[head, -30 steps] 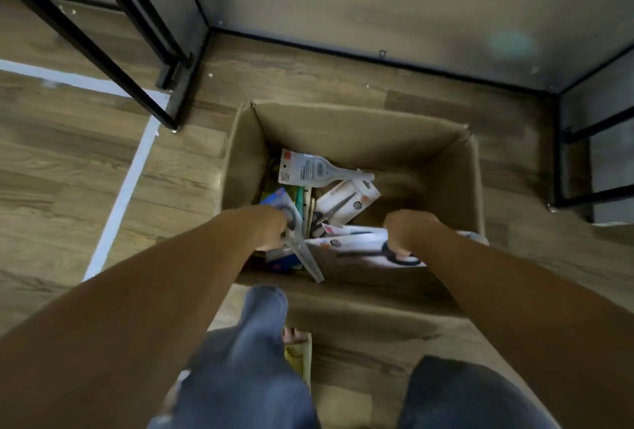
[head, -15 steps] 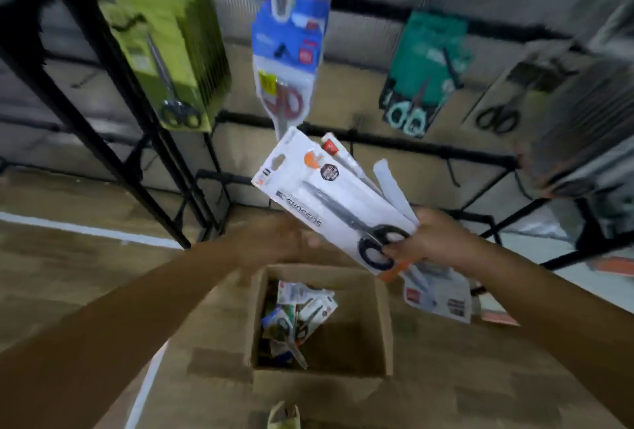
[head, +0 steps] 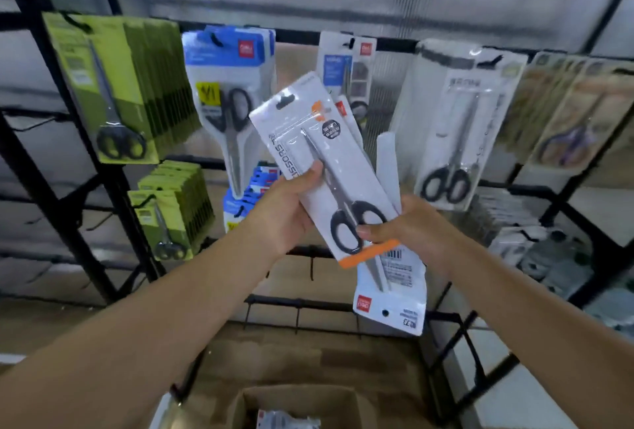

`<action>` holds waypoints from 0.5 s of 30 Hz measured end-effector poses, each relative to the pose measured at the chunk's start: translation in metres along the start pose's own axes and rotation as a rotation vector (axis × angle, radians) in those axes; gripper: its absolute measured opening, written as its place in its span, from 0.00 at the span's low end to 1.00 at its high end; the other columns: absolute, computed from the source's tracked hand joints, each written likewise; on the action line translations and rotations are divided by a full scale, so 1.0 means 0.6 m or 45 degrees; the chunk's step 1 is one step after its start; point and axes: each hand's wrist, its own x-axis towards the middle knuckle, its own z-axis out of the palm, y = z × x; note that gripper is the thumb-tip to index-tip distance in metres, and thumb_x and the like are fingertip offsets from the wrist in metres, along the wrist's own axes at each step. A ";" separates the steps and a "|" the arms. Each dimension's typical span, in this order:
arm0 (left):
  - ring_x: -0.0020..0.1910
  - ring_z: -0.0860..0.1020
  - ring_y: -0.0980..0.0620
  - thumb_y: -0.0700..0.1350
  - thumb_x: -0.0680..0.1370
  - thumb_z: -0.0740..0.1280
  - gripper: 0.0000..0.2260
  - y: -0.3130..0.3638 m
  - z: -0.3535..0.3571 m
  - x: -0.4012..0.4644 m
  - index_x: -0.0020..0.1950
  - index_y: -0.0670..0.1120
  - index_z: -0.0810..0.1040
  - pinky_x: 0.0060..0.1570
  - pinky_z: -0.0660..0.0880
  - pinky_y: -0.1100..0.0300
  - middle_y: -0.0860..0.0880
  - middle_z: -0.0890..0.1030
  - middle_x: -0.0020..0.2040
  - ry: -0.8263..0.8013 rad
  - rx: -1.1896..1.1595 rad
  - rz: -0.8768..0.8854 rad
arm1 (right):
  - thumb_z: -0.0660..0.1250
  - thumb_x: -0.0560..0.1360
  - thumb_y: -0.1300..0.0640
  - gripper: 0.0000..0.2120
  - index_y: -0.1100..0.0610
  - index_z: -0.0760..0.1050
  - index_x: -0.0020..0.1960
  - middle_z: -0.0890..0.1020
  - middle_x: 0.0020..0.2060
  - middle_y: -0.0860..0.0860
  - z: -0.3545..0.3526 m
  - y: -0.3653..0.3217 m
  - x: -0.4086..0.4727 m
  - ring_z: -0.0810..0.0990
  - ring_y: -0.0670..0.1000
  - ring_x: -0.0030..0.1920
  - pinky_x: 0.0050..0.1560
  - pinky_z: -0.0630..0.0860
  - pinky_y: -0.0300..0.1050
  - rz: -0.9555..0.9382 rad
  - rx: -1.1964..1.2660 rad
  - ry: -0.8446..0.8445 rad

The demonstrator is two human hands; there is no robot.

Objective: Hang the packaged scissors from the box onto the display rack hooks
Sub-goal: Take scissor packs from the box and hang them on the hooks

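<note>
A white pack of black-handled scissors [head: 308,154] with an orange bottom strip tilts in front of the rack. My left hand [head: 291,209] grips its left edge, thumb on the front. My right hand [head: 408,229] pinches the pack's lower part together with several more packs fanned behind it; one of these [head: 391,294] hangs upside down below my fingers. The cardboard box [head: 295,404] sits on the floor at the bottom, a pack showing inside. The black display rack [head: 384,46] carries hooks with hung scissors packs.
Green packs [head: 113,92] hang at upper left, with more [head: 171,212] below them. Blue packs [head: 230,92], a grey pack [head: 346,68], white packs [head: 459,126] and tan packs [head: 576,119] fill the upper row. Bare hooks [head: 312,267] stick out from the lower bars.
Both hands came up out of the box with packs and my view rose to the rack. My left hand now grips the front pack's edge.
</note>
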 end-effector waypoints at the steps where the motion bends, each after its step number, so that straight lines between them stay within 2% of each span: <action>1: 0.63 0.75 0.42 0.46 0.77 0.63 0.22 0.002 0.011 0.010 0.70 0.41 0.70 0.60 0.74 0.47 0.42 0.76 0.65 0.037 -0.024 0.013 | 0.73 0.68 0.66 0.08 0.54 0.80 0.43 0.84 0.33 0.48 -0.012 -0.004 -0.002 0.82 0.45 0.33 0.33 0.78 0.35 -0.024 -0.011 0.036; 3: 0.54 0.79 0.45 0.46 0.79 0.62 0.18 0.003 0.023 0.027 0.68 0.42 0.72 0.49 0.79 0.53 0.43 0.79 0.60 0.119 -0.019 0.054 | 0.73 0.69 0.62 0.05 0.59 0.80 0.44 0.83 0.33 0.50 -0.036 -0.009 -0.001 0.82 0.48 0.34 0.34 0.77 0.36 -0.039 -0.013 0.141; 4: 0.49 0.80 0.48 0.46 0.79 0.62 0.16 0.002 0.024 0.032 0.66 0.42 0.73 0.43 0.80 0.56 0.44 0.80 0.57 0.153 -0.015 0.072 | 0.73 0.70 0.60 0.07 0.62 0.79 0.44 0.82 0.33 0.52 -0.046 -0.011 0.001 0.80 0.50 0.34 0.35 0.76 0.37 -0.035 -0.007 0.200; 7: 0.44 0.82 0.49 0.45 0.78 0.65 0.09 -0.002 0.015 0.038 0.56 0.45 0.78 0.39 0.81 0.57 0.47 0.84 0.49 0.226 0.044 0.125 | 0.64 0.77 0.53 0.10 0.59 0.75 0.42 0.77 0.32 0.52 -0.067 -0.020 0.010 0.77 0.48 0.33 0.34 0.73 0.36 -0.104 -0.036 0.467; 9: 0.42 0.83 0.51 0.44 0.77 0.66 0.05 -0.002 0.004 0.037 0.51 0.47 0.79 0.40 0.79 0.56 0.50 0.85 0.44 0.281 0.119 0.168 | 0.57 0.81 0.52 0.11 0.55 0.73 0.44 0.77 0.32 0.50 -0.070 -0.036 0.009 0.75 0.43 0.30 0.31 0.70 0.30 -0.373 -0.063 0.672; 12: 0.36 0.83 0.53 0.45 0.77 0.66 0.02 0.002 -0.004 0.030 0.47 0.49 0.79 0.38 0.77 0.56 0.53 0.85 0.37 0.354 0.198 0.153 | 0.54 0.81 0.50 0.08 0.46 0.71 0.47 0.76 0.42 0.54 -0.067 -0.082 0.005 0.72 0.42 0.37 0.36 0.67 0.25 -0.913 -0.156 0.786; 14: 0.35 0.84 0.52 0.45 0.77 0.67 0.03 0.002 0.001 0.021 0.46 0.48 0.80 0.35 0.78 0.56 0.51 0.85 0.38 0.328 0.219 0.117 | 0.57 0.78 0.52 0.08 0.51 0.74 0.52 0.74 0.49 0.53 -0.057 -0.124 0.007 0.72 0.41 0.45 0.44 0.68 0.24 -1.181 -0.294 0.721; 15: 0.36 0.84 0.51 0.44 0.77 0.67 0.03 0.002 0.006 0.020 0.45 0.47 0.81 0.33 0.79 0.56 0.49 0.85 0.39 0.299 0.206 0.093 | 0.60 0.77 0.56 0.10 0.55 0.76 0.56 0.73 0.51 0.52 -0.049 -0.138 0.011 0.71 0.42 0.49 0.49 0.67 0.25 -1.319 -0.457 0.678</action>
